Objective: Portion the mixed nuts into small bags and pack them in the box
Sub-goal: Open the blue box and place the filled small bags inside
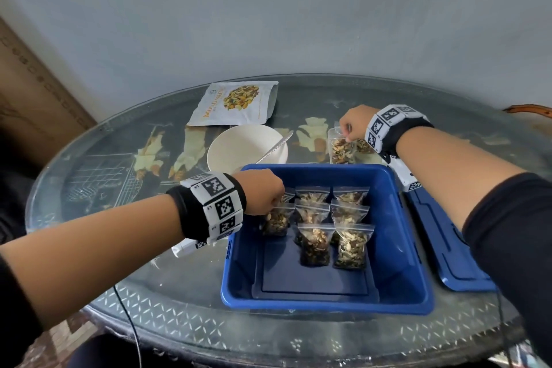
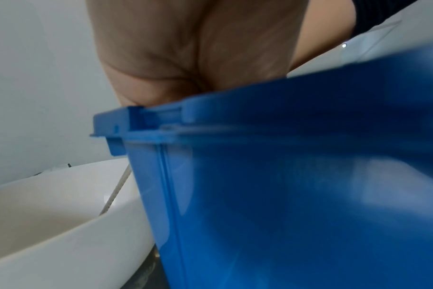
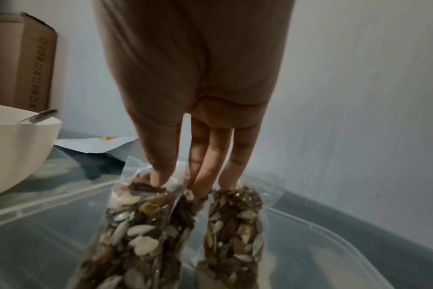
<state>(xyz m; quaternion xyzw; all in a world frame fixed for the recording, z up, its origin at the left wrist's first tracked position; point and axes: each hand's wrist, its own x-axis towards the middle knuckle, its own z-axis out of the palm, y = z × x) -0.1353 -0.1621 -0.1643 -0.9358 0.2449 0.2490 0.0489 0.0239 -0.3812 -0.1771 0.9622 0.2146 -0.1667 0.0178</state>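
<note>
A blue box (image 1: 412, 248) stands in the middle of the table and holds several small zip bags of mixed nuts (image 1: 349, 245). My left hand (image 1: 276, 202) reaches over the box's left rim and pinches the top of one nut bag (image 1: 276, 221), which hangs inside along the left wall. In the left wrist view only my palm (image 2: 185, 58) and the box's outer wall (image 2: 284, 176) show. Behind the box, my right hand (image 1: 348, 136) pinches the top of a filled bag (image 3: 136, 224) lying in a clear container (image 3: 37, 234) beside a second bag (image 3: 235, 230).
A white bowl (image 1: 239, 152) with a spoon (image 1: 274, 148) sits just behind the box's left corner. The mixed-nuts pouch (image 1: 236, 103) lies further back. The blue lid (image 1: 442, 236) lies right of the box. A cardboard carton (image 3: 22, 64) stands at far left.
</note>
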